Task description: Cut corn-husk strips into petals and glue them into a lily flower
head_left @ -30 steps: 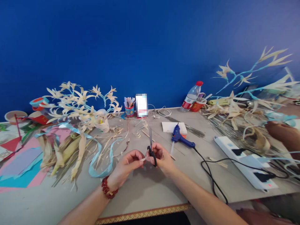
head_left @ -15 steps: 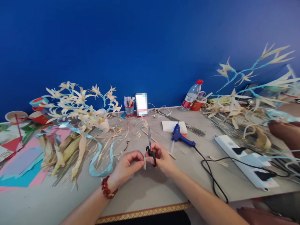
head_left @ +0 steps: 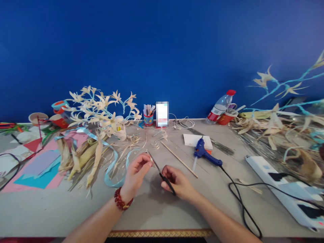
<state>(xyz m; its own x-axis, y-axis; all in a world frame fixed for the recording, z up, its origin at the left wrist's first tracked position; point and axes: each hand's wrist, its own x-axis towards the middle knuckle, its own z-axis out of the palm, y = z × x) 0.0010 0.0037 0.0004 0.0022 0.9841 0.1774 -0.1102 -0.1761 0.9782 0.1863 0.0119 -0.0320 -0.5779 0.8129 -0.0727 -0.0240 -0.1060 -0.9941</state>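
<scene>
My left hand [head_left: 138,170] pinches a small pale strip [head_left: 151,160]; my right hand [head_left: 179,183] grips the scissors [head_left: 160,171], blades slanting up toward it. With the tips so near, a careless snip could nick my left hand. So little of the strip shows past my pinch that slackening could drop it. The glue gun [head_left: 208,155] lies beyond and right of my right hand; my forearm snagging its cord [head_left: 229,178] could drag it.
</scene>
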